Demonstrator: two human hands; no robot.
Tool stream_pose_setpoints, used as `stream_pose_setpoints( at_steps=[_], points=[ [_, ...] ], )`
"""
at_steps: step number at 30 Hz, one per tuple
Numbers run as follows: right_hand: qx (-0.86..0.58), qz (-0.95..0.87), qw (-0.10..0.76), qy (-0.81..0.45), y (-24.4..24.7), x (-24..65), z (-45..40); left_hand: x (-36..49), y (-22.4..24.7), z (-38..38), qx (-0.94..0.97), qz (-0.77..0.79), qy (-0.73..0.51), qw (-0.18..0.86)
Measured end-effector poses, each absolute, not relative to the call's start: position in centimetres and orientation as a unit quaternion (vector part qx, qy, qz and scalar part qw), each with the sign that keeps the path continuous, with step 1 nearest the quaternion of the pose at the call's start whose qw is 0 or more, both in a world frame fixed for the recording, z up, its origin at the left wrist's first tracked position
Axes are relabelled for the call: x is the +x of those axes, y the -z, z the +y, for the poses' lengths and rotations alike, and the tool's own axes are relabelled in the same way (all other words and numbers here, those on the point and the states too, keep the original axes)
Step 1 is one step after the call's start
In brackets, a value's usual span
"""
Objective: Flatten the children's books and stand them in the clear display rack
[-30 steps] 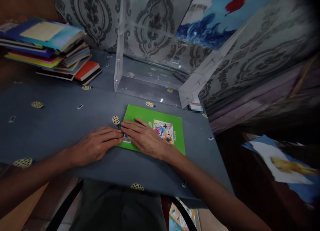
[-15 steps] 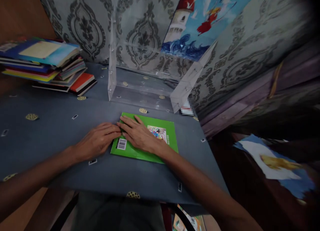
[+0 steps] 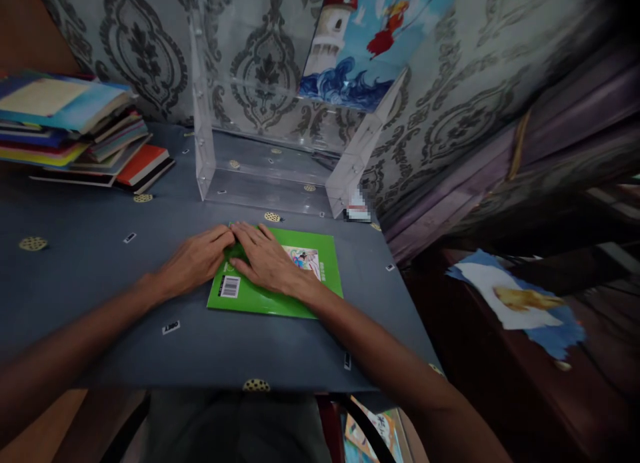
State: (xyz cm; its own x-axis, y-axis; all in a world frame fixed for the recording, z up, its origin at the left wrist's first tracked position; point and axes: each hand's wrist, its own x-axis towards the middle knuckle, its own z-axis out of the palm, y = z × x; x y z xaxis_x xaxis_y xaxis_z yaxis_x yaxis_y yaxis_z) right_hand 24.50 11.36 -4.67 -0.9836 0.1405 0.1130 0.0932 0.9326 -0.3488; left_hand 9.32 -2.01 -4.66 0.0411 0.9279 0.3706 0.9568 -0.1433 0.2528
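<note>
A thin green book (image 3: 280,305) lies flat on the cloth-covered table, with a barcode and a small colourful picture on its upward side. My right hand (image 3: 267,259) rests flat on its left half, palm down, fingers stretched toward the upper left corner. At that left edge, my left hand (image 3: 197,263) has its fingers pressed together on the book's border, their tips touching those of the right hand. The two hands cover the corner, so the left thumb's grip is partly hidden.
Behind the book stands a clear plastic rack (image 3: 270,193). A pile of books (image 3: 85,126) is on the table's left side. Beyond the table's right edge, a blue and white cloth or paper (image 3: 505,296) lies on a dark surface. A patterned curtain (image 3: 270,69) hangs behind.
The view has shifted, so everything appears farther left. My left hand has slid up along the book's left edge toward the top corner, and my right fingers have drawn closer together.
</note>
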Motion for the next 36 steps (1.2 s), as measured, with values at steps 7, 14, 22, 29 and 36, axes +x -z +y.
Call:
stream_pose_setpoints(
  at_steps=[7, 14, 22, 29, 36],
  points=[
    [-0.09, -0.983, 0.067, -0.142, 4.5, 25.2, 11.7, 9.5, 4.6, -1.3, -0.704, -0.679, 0.202, 0.054],
    [-0.101, -0.982, 0.072, -0.14, 4.9, 25.6, 11.9, 9.7, 3.6, -0.5, -0.712, -0.686, 0.12, 0.086],
    [-0.168, -0.974, 0.058, -0.14, 4.8, 28.9, 12.1, 11.6, 1.5, 0.8, -0.705, -0.7, -0.039, 0.108],
    [-0.174, -0.971, 0.058, -0.152, 4.6, 30.6, 13.0, 12.7, 1.8, 2.0, -0.718, -0.691, 0.002, 0.079],
    [-0.195, -0.964, 0.097, -0.152, 5.2, 32.5, 14.0, 14.0, 1.9, 2.8, -0.719, -0.692, 0.009, 0.07]
  ],
)
